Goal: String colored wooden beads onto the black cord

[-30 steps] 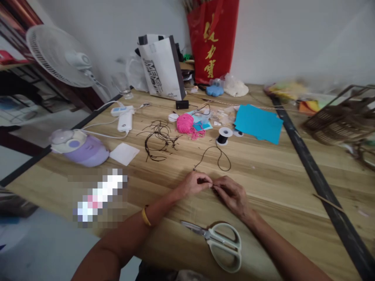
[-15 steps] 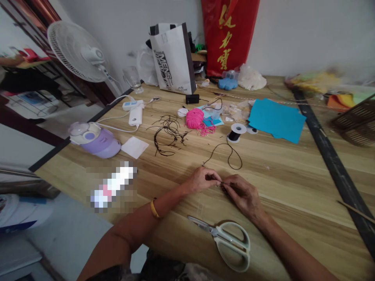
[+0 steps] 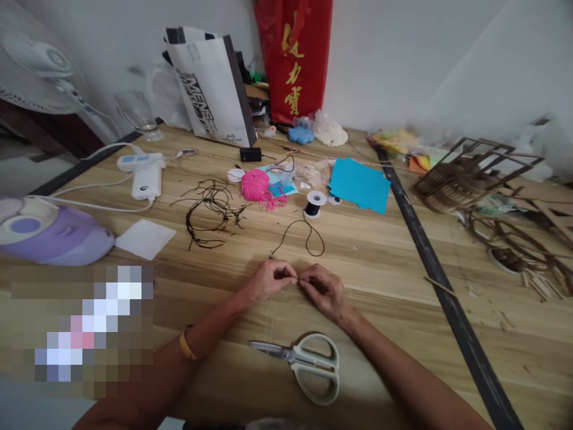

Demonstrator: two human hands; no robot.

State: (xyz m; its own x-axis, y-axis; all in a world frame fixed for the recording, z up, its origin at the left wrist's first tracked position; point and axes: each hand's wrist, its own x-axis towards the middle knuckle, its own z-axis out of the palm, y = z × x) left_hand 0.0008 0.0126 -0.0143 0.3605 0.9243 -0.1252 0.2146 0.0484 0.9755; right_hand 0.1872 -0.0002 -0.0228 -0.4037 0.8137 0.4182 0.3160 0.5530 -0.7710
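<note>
My left hand [image 3: 272, 282] and my right hand [image 3: 323, 292] meet fingertip to fingertip above the table, each in a closed pinch. Between them is a small dark bit of cord, mostly hidden by the fingers. A thin black cord [image 3: 323, 243] runs from a white spool [image 3: 316, 199] in a loose loop down to my left hand. Nearer to me, below both hands, lie scissors [image 3: 293, 356] with pale handles, their blades pointing left. Left of the spool is a tangle of cut black cord pieces [image 3: 192, 224].
Behind the hands are a pink yarn ball [image 3: 255, 184], blue sheets [image 3: 360, 185] and a white paper bag [image 3: 212, 89]. On the left stand a purple appliance [image 3: 67, 236], a white power bank [image 3: 147, 182] and a paper square [image 3: 145, 237]. A brown woven basket [image 3: 452, 182] is at right.
The view has swung right, so the table's things sit further left and the basket shows more fully. Both hands keep the same pinch on the cord.
</note>
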